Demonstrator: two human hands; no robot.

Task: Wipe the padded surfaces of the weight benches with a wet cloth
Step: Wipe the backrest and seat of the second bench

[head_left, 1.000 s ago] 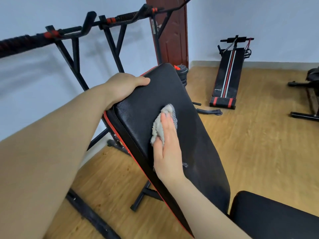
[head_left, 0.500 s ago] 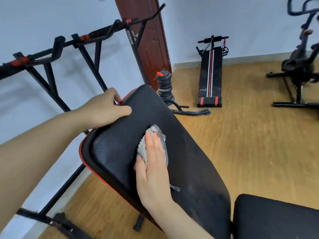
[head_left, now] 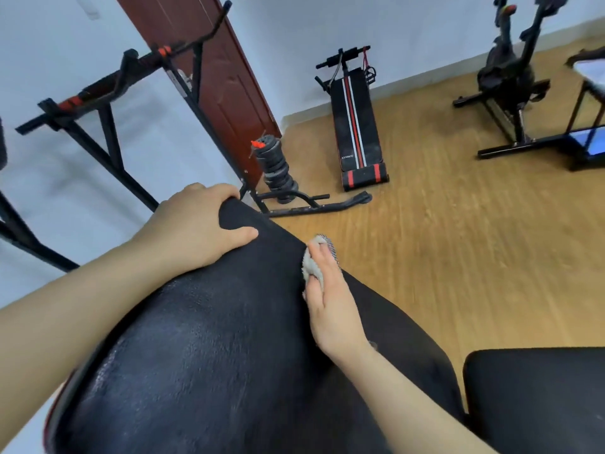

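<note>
The inclined black back pad [head_left: 209, 348] of a weight bench fills the lower middle of the head view, its surface glossy with wet streaks. My left hand [head_left: 199, 224] grips the pad's top end, thumb lying on the padding. My right hand [head_left: 330, 296] presses a grey-white cloth [head_left: 311, 265] flat against the pad's right edge, near the top. The bench's black seat pad [head_left: 537, 398] lies at the lower right, apart from both hands.
A black pull-up rack [head_left: 108, 126] with red-banded grips stands at the left wall by a brown door [head_left: 209, 73]. A stack of weight plates [head_left: 276, 170], a striped sit-up bench [head_left: 357, 126] and an exercise bike [head_left: 510, 80] stand on the wooden floor.
My right hand has slid the cloth from the middle of the pad to its upper right edge. The view has moved closer over the pad and swung right; my left hand keeps its grip.
</note>
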